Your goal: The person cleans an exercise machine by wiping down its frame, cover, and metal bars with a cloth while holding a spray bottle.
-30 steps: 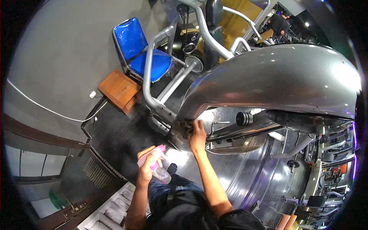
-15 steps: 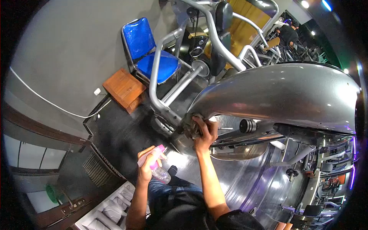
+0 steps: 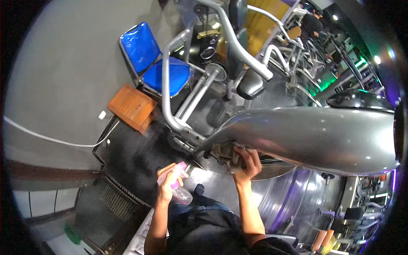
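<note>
My left hand (image 3: 171,179) is closed around the neck of a clear spray bottle (image 3: 182,195) with a pink and white sprayer head. The bottle hangs tilted in front of my legs. Crumpled in my right hand (image 3: 248,163) is a dark brownish cloth (image 3: 228,155). I hold the cloth against the lower near end of a large silver machine cover (image 3: 314,136), beside the grey frame tubes. Part of the cloth is hidden behind my fingers.
A blue chair (image 3: 168,76) and a wooden step box (image 3: 132,108) stand by the grey wall. Silver tubes of a gym machine (image 3: 167,85) rise ahead. Another person (image 3: 312,25) is among the equipment at the far right. A white cable (image 3: 46,138) runs along the wall.
My right hand and the cloth have moved right and down along the cover's lower end. The view has shifted, and the cover now appears lower. My left hand still holds the bottle.
</note>
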The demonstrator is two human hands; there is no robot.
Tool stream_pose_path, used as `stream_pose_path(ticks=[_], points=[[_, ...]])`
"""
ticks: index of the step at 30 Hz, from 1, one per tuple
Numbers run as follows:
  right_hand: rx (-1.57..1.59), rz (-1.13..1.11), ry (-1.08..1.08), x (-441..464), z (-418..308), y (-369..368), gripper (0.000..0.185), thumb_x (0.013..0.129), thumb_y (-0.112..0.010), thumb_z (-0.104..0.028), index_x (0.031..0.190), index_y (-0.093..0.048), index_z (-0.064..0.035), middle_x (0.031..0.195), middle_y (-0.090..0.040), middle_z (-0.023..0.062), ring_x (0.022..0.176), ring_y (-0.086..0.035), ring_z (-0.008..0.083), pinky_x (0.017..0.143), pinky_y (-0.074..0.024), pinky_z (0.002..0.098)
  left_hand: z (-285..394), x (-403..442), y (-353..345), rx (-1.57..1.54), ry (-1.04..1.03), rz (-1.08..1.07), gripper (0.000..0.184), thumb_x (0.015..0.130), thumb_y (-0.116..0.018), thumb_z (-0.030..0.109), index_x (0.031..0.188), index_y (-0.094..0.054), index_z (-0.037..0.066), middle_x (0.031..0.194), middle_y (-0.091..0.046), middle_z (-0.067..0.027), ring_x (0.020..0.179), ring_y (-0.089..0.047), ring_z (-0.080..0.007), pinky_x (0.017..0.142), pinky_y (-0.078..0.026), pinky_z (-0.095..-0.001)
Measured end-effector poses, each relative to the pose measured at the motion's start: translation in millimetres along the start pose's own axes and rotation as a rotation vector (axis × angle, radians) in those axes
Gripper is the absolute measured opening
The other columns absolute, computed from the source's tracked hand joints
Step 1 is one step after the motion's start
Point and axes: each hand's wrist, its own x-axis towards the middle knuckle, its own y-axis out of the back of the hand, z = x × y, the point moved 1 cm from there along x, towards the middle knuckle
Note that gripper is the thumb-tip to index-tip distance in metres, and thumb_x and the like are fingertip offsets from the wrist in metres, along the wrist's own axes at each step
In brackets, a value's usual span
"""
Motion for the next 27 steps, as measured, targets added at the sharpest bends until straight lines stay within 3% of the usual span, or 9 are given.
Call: stream_pose_path(ticks=[6, 8, 9, 12, 13, 16, 18, 21, 27], points=[[-0.098, -0.072, -0.127, -25, -5, -22, 0.032, 0.066, -0.072, -0.003, 0.099, -0.072, -0.0070, 0.095, -0.066, 0.0104, 0.084, -0.067, 0.0277, 0.074, -0.0523, 0.0339, 20, 64, 6, 0.014, 0.000, -0.300, 0.039, 0.091, -0.051, 0.031, 0.090, -0.067, -0.005, 0.076, -0.065, -0.0094, 0.055, -0.055, -0.0121, 0.052, -0.041, -0.0257], [-0.064, -0.228, -0.408, -37, -10, -37, 0.034, 0.067, -0.071, -0.002, 0.100, -0.072, -0.0081, 0.102, -0.066, 0.0097, 0.089, -0.067, 0.0285, 0.077, -0.0520, 0.0328, 32, 85, 4, 0.020, -0.008, -0.435, 0.041, 0.091, -0.052, 0.032, 0.095, -0.068, -0.006, 0.076, -0.065, -0.0089, 0.055, -0.055, -0.0119, 0.052, -0.041, -0.0253], [-0.033, -0.241, -0.513, -49, -7, -42, 0.042, 0.066, -0.074, -0.009, 0.107, -0.069, -0.0164, 0.109, -0.063, 0.0094, 0.097, -0.064, 0.0317, 0.082, -0.0511, 0.0363, 34, 94, 3, 0.004, -0.022, -0.496, 0.041, 0.091, -0.052, 0.031, 0.100, -0.069, -0.005, 0.077, -0.065, -0.0091, 0.056, -0.055, -0.0115, 0.052, -0.041, -0.0253], [0.052, -0.209, -0.734, -39, -33, -40, 0.044, 0.066, -0.073, -0.008, 0.109, -0.068, -0.0158, 0.106, -0.060, 0.0093, 0.100, -0.061, 0.0325, 0.086, -0.0496, 0.0366, 50, 117, -3, 0.082, -0.002, -0.611, 0.045, 0.088, -0.050, 0.034, 0.089, -0.067, -0.008, 0.076, -0.066, -0.0127, 0.055, -0.057, -0.0130, 0.051, -0.044, -0.0242], [0.066, -0.221, -0.793, -44, -37, -40, 0.041, 0.069, -0.070, -0.008, 0.109, -0.064, -0.0099, 0.114, -0.055, 0.0126, 0.112, -0.056, 0.0327, 0.093, -0.0458, 0.0374, 50, 125, -2, 0.060, -0.052, -0.702, 0.037, 0.094, -0.048, 0.026, 0.106, -0.069, -0.003, 0.077, -0.065, -0.0108, 0.058, -0.057, -0.0126, 0.052, -0.042, -0.0251], [0.016, 0.039, -0.706, -53, -54, -43, 0.040, 0.069, -0.067, -0.005, 0.109, -0.060, -0.0032, 0.111, -0.051, 0.0132, 0.106, -0.055, 0.0314, 0.098, -0.0421, 0.0355, 59, 140, -10, 0.030, -0.119, -0.815, 0.036, 0.094, -0.048, 0.024, 0.105, -0.069, -0.003, 0.077, -0.065, -0.0108, 0.057, -0.057, -0.0135, 0.052, -0.042, -0.0251], [-0.038, 0.105, -0.685, -60, -68, -41, 0.037, 0.077, -0.065, -0.012, 0.111, -0.056, -0.0024, 0.122, -0.047, 0.0151, 0.111, -0.052, 0.0286, 0.098, -0.0407, 0.0359, 72, 147, -18, 0.043, -0.168, -0.883, 0.039, 0.091, -0.050, 0.029, 0.098, -0.069, -0.005, 0.076, -0.065, -0.0105, 0.057, -0.057, -0.0138, 0.052, -0.043, -0.0251], [0.242, 0.241, -0.961, -64, -94, -32, 0.050, 0.093, -0.054, -0.045, 0.114, -0.053, 0.0001, 0.120, -0.050, 0.0165, 0.115, -0.050, 0.0290, 0.100, -0.0383, 0.0366, 95, 155, -36, 0.022, -0.085, -0.916, 0.044, 0.084, -0.052, 0.037, 0.080, -0.066, -0.004, 0.074, -0.065, -0.0098, 0.055, -0.057, -0.0126, 0.051, -0.043, -0.0246], [-0.035, 0.374, -0.722, -45, -111, -28, 0.030, 0.094, -0.052, -0.019, 0.116, -0.050, 0.0009, 0.107, -0.053, 0.0108, 0.098, -0.055, 0.0230, 0.090, -0.0432, 0.0325, 131, 168, -76, 0.067, -0.102, -1.031, 0.045, 0.081, -0.052, 0.037, 0.077, -0.065, -0.006, 0.072, -0.064, -0.0118, 0.055, -0.058, -0.0131, 0.050, -0.044, -0.0237]])
